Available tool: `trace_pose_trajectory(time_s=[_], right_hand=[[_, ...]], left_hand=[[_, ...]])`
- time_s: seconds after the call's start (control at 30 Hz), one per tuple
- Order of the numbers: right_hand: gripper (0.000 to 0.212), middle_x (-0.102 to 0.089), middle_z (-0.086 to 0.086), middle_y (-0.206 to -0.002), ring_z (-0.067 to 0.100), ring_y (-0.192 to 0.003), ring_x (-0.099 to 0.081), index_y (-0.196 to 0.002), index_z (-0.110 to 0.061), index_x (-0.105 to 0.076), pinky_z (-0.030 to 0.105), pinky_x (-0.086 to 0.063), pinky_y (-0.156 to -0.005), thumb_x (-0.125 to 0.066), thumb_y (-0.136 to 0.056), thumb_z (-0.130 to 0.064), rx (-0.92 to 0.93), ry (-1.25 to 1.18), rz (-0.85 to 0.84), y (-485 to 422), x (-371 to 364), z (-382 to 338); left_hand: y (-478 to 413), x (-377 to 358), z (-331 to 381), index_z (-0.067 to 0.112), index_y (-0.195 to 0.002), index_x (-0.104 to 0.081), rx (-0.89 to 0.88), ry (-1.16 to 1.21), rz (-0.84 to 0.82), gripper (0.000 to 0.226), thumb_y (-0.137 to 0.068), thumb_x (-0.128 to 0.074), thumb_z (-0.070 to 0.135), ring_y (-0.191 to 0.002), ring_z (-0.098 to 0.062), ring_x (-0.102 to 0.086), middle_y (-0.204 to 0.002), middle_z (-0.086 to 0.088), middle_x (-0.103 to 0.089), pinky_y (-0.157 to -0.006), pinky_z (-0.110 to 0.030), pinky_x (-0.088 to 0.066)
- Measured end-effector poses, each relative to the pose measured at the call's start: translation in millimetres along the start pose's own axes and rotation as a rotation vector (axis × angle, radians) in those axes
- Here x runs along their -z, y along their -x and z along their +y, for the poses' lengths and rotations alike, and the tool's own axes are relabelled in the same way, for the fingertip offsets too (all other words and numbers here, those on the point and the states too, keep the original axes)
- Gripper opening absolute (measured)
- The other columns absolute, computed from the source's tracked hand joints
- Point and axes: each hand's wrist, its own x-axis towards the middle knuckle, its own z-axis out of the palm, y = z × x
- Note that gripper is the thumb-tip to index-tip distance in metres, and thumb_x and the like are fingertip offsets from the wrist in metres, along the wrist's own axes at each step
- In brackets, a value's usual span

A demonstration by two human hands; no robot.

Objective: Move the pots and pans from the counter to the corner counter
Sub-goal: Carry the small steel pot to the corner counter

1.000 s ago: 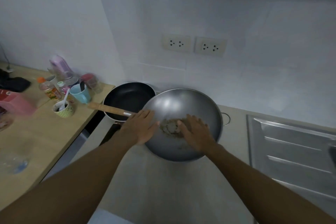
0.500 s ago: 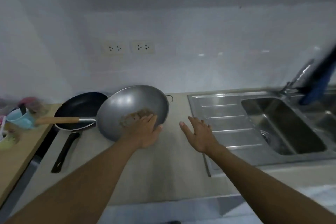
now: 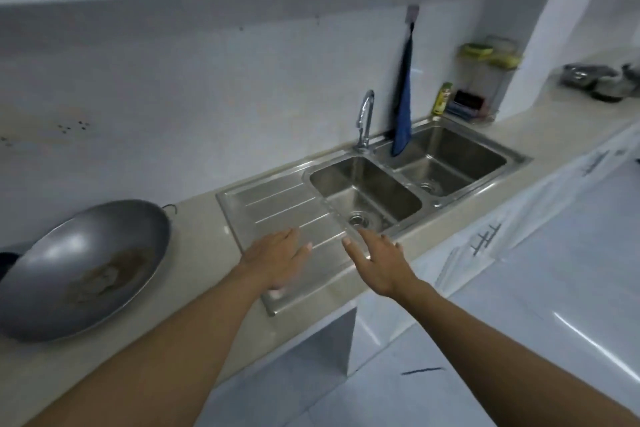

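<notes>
A large grey metal wok (image 3: 83, 267) with a brown stain in its bowl sits tilted on the beige counter (image 3: 201, 218) at the far left. A sliver of the black pan (image 3: 5, 262) shows behind it at the frame edge. My left hand (image 3: 277, 262) hovers palm down over the sink's drainboard (image 3: 280, 208), fingers apart and holding nothing. Just to its right, my right hand (image 3: 379, 262) is also open and empty, over the drainboard's front corner. Several dark pots (image 3: 595, 80) stand on the far right counter.
A steel double sink (image 3: 408, 180) with a tap (image 3: 365, 121) fills the middle of the counter. A blue cloth (image 3: 403, 107) hangs above it. A green bottle (image 3: 441, 99) and a wire rack (image 3: 481, 80) with sponges stand behind. White cabinets run below.
Both hands have left the wok and moved right, over the drainboard. The view has swung right, so the wok now lies at the left edge and the sink is in full view.
</notes>
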Motion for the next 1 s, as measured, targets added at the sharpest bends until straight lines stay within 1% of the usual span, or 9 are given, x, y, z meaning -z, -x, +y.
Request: trace_pose_trajectory(time_s=[0.13, 0.27, 0.4, 0.47, 0.53, 0.6, 0.7, 0.77, 1.0], right_hand=[[0.077, -0.042, 0.006, -0.154, 0.032, -0.142, -0.033, -0.149, -0.023, -0.036, 0.056, -0.017, -0.116, -0.022, -0.092, -0.073, -0.095, -0.018, 0.074, 9, 49, 74], [0.082, -0.035, 0.002, -0.159, 0.03, -0.147, -0.024, -0.152, -0.024, -0.033, 0.056, -0.009, -0.119, -0.02, -0.09, -0.077, -0.21, -0.027, 0.118, 18, 105, 155], [0.087, -0.034, 0.003, -0.159, 0.027, -0.148, -0.023, -0.152, -0.024, -0.033, 0.056, -0.009, -0.12, -0.018, -0.087, -0.079, -0.296, -0.033, 0.182, 28, 161, 231], [0.087, -0.035, 0.003, -0.159, 0.027, -0.147, -0.024, -0.152, -0.024, -0.033, 0.056, -0.01, -0.12, -0.017, -0.086, -0.079, -0.327, -0.035, 0.205, 35, 183, 265], [0.083, -0.035, 0.001, -0.159, 0.028, -0.147, -0.025, -0.152, -0.025, -0.033, 0.057, -0.01, -0.119, -0.018, -0.089, -0.077, -0.366, -0.03, 0.226, 43, 203, 297], [0.082, -0.035, 0.001, -0.159, 0.028, -0.147, -0.024, -0.152, -0.025, -0.032, 0.057, -0.01, -0.119, -0.018, -0.09, -0.077, -0.412, -0.041, 0.25, 48, 222, 326], [0.089, -0.034, 0.001, -0.159, 0.027, -0.147, -0.023, -0.152, -0.026, -0.032, 0.056, -0.009, -0.12, -0.015, -0.085, -0.081, -0.471, -0.072, 0.29, 52, 244, 363], [0.091, -0.034, 0.0, -0.159, 0.027, -0.147, -0.023, -0.152, -0.026, -0.032, 0.055, -0.009, -0.12, -0.014, -0.083, -0.082, -0.494, -0.076, 0.3, 52, 255, 381], [0.078, -0.038, 0.001, -0.157, 0.029, -0.147, -0.024, -0.152, -0.024, -0.035, 0.051, -0.012, -0.121, -0.024, -0.092, -0.073, -0.633, -0.079, 0.382, 25, 306, 469]], left_hand=[[-44, -15, 84, 0.022, -0.131, -0.05, -0.11, -0.007, -0.031, 0.05, -0.099, -0.027, 0.053, -0.128, -0.028, -0.049, -0.143, -0.006, -0.051, -0.105, -0.046, -0.039], [-92, -33, 177, 0.022, -0.123, -0.049, -0.175, -0.011, -0.052, 0.048, -0.097, -0.026, 0.055, -0.12, -0.029, -0.052, -0.138, -0.004, -0.053, -0.098, -0.045, -0.043], [-131, -51, 269, 0.024, -0.141, -0.043, -0.25, 0.014, -0.062, 0.06, -0.097, -0.022, 0.06, -0.136, -0.026, -0.042, -0.15, -0.003, -0.044, -0.11, -0.045, -0.034], [-146, -62, 309, 0.028, -0.136, -0.045, -0.295, 0.023, -0.053, 0.058, -0.096, -0.021, 0.061, -0.13, -0.027, -0.048, -0.144, -0.001, -0.049, -0.104, -0.046, -0.039], [-159, -70, 348, 0.028, -0.134, -0.046, -0.359, 0.023, -0.086, 0.058, -0.096, -0.019, 0.062, -0.129, -0.026, -0.048, -0.144, -0.001, -0.049, -0.105, -0.045, -0.039], [-174, -77, 383, 0.026, -0.145, -0.038, -0.414, 0.003, -0.12, 0.061, -0.098, -0.02, 0.06, -0.136, -0.024, -0.041, -0.152, 0.001, -0.041, -0.111, -0.042, -0.034], [-201, -86, 429, 0.025, -0.144, -0.039, -0.501, -0.059, -0.105, 0.059, -0.1, -0.019, 0.059, -0.134, -0.021, -0.043, -0.15, 0.003, -0.044, -0.107, -0.041, -0.032], [-216, -88, 451, 0.023, -0.145, -0.038, -0.518, -0.058, -0.117, 0.06, -0.1, -0.019, 0.059, -0.136, -0.022, -0.042, -0.151, 0.003, -0.043, -0.107, -0.04, -0.031], [-307, -101, 543, 0.023, -0.157, -0.021, -0.651, -0.065, -0.176, 0.067, -0.101, -0.019, 0.06, -0.149, -0.019, -0.024, -0.163, 0.003, -0.023, -0.118, -0.039, -0.02]])
